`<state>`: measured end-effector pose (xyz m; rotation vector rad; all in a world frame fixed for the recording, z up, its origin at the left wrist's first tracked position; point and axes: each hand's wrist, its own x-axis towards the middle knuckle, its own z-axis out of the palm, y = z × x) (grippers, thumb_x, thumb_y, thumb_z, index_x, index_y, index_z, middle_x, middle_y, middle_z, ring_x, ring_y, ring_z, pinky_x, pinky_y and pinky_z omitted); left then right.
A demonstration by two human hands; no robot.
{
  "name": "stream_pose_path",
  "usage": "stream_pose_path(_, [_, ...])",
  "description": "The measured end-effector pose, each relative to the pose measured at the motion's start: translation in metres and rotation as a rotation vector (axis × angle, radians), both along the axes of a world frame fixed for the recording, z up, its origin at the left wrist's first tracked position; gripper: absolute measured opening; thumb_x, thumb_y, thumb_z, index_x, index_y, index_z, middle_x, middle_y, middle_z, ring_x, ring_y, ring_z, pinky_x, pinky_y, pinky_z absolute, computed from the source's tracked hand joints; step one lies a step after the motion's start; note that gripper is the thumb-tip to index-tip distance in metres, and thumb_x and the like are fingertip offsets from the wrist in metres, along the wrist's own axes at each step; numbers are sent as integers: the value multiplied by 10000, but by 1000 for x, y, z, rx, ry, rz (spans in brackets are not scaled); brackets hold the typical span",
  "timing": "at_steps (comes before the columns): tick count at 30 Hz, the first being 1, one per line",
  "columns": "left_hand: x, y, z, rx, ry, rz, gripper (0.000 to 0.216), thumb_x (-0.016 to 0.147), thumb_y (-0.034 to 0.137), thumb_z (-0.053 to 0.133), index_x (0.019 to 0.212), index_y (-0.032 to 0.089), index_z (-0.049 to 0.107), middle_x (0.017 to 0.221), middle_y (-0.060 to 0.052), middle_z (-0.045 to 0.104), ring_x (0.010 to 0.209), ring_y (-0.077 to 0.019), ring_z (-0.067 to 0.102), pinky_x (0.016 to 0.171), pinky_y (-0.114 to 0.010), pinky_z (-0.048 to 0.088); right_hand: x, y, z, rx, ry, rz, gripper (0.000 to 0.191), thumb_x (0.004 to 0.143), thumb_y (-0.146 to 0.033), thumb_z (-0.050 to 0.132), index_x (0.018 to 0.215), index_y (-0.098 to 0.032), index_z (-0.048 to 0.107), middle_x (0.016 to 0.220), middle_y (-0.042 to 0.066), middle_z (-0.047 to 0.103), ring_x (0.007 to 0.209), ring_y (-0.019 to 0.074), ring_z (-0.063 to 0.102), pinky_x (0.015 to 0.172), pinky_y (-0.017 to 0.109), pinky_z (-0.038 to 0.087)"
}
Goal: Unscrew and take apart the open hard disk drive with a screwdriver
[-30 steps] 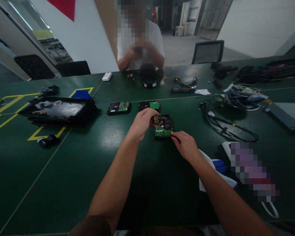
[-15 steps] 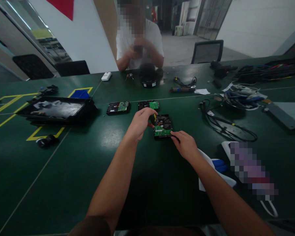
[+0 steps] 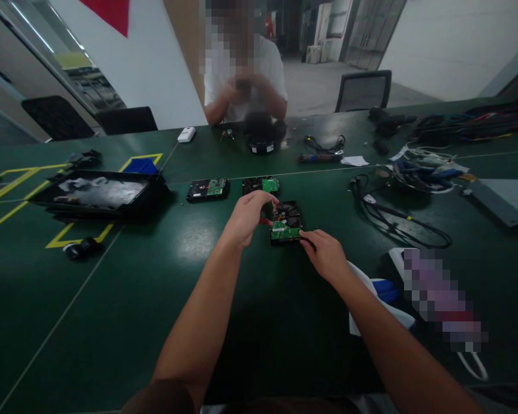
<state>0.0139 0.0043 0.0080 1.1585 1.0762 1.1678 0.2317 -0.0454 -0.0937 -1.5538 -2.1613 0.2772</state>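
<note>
In front of me on the green table lies a hard drive [image 3: 290, 221] with its green circuit board facing up. My left hand [image 3: 247, 215] is curled at the drive's left edge. Its fingers are bent round a small dark patch that I cannot make out, and the fingertips are partly hidden. My right hand [image 3: 326, 253] pinches the drive's near right corner between thumb and fingers. Just beyond my left hand is a second hard drive [image 3: 270, 184], partly covered by that hand. Farther left rests a third hard drive [image 3: 207, 190], also board side up.
At left stands a black open case [image 3: 99, 192]. Cables [image 3: 397, 221], a bundle of wires [image 3: 427, 169] and a grey metal box [image 3: 501, 201] occupy the right side. White and blue gloves [image 3: 384, 290] lie under my right forearm. Across the table sits a person [image 3: 246, 86].
Both hands keep almost the same place at the hard drive. The fingers of my left hand have shifted slightly, and a yellow spot seen between them earlier no longer shows.
</note>
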Motion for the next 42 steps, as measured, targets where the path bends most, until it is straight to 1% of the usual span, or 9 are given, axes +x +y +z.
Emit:
stream_pose_path(5, [3, -1, 0, -86, -99, -48, 209, 811, 340, 624, 917, 161, 644, 819, -89, 670, 786, -211, 642, 524, -270, 494, 0, 0, -1, 14, 6, 2, 315, 1013, -257, 517, 1263, -163, 684, 1078, 108, 715, 944, 232, 667, 829, 365, 538])
stream_pose_path(12, [4, -2, 2, 36, 16, 14, 173, 812, 318, 629, 790, 158, 688, 943, -90, 647, 893, -200, 606, 564, -252, 519, 0, -1, -1, 9, 10, 4, 305, 1016, -252, 522, 1262, -165, 680, 1071, 97, 709, 948, 223, 663, 825, 349, 531])
stream_pose_path(18, [5, -3, 3, -72, -82, -25, 211, 832, 338, 641, 942, 160, 654, 846, -101, 686, 812, -218, 665, 557, -282, 522, 1, 0, -2, 18, 4, 1, 303, 1012, -249, 524, 1255, -164, 684, 1067, 104, 710, 951, 230, 666, 832, 354, 535])
stream_pose_path(20, [6, -3, 2, -64, -85, -21, 187, 833, 334, 631, 912, 165, 649, 857, -95, 683, 823, -213, 661, 568, -285, 531, 1, 1, -3, 17, 10, -2, 298, 1006, -247, 534, 1248, -166, 689, 1068, 107, 714, 959, 233, 671, 847, 358, 537])
stream_pose_path(25, [5, -2, 2, 34, 36, 45, 175, 821, 317, 609, 779, 166, 686, 942, -89, 656, 873, -196, 616, 552, -249, 514, 0, 1, -3, 7, 3, -3, 298, 1003, -244, 539, 1247, -164, 690, 1084, 113, 719, 981, 240, 676, 872, 369, 537])
stream_pose_path(28, [3, -2, 2, 2, 14, 17, 180, 825, 328, 614, 830, 165, 689, 916, -97, 672, 850, -202, 636, 533, -252, 502, 0, 1, -2, 12, 6, -1, 303, 1006, -249, 534, 1258, -171, 683, 1090, 110, 715, 973, 236, 674, 853, 364, 541])
stream_pose_path(33, [4, -2, 1, -68, -99, 1, 197, 838, 340, 624, 947, 176, 620, 870, -95, 700, 791, -204, 661, 554, -280, 525, 1, 0, -2, 15, 14, 6, 302, 1011, -252, 517, 1248, -170, 686, 1084, 111, 714, 971, 234, 668, 863, 369, 541])
stream_pose_path(39, [4, -1, 2, 22, -38, 40, 138, 814, 309, 601, 809, 176, 639, 898, -71, 651, 840, -186, 615, 549, -245, 521, 1, 1, -2, 5, 1, 7, 313, 1018, -260, 494, 1250, -169, 684, 1092, 113, 713, 973, 234, 665, 860, 374, 541])
stream_pose_path(42, [3, -1, 3, 42, -2, 44, 143, 805, 304, 595, 791, 177, 657, 904, -71, 646, 833, -179, 609, 529, -232, 503, 1, 0, -1, 6, 2, 5, 310, 1016, -259, 498, 1251, -180, 684, 1094, 110, 713, 978, 233, 667, 862, 368, 540])
